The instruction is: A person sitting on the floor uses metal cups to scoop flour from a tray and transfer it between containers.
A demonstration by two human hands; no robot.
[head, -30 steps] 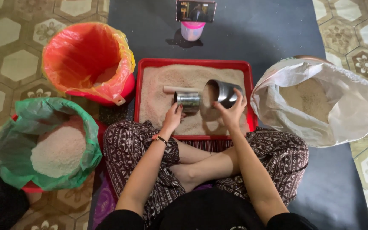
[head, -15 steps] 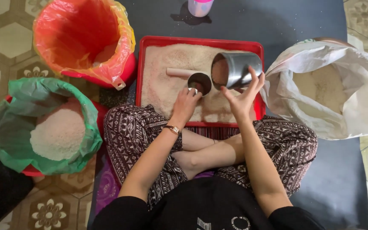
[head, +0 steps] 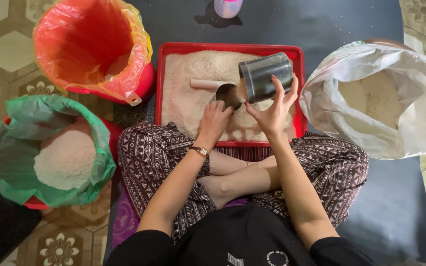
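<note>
My right hand (head: 272,111) holds a large steel cup (head: 266,76) tipped on its side, its mouth facing left over a smaller steel cup (head: 228,94). My left hand (head: 214,120) grips that small cup, which stands in the rice in the red tray (head: 159,88). The tray is spread with white rice (head: 193,83), and a pale stick-like handle (head: 204,83) lies on it just left of the small cup. A watch sits on my left wrist.
A red bucket lined with an orange bag (head: 92,49) stands left of the tray. A green-lined bucket of rice (head: 50,152) is at lower left. A white sack of rice (head: 385,98) lies right. A pink-and-white cup (head: 228,7) stands beyond the tray.
The large cup has risen off the rice and tipped toward the small cup. My left hand has turned the small cup from lying sideways to mouth up beneath it.
</note>
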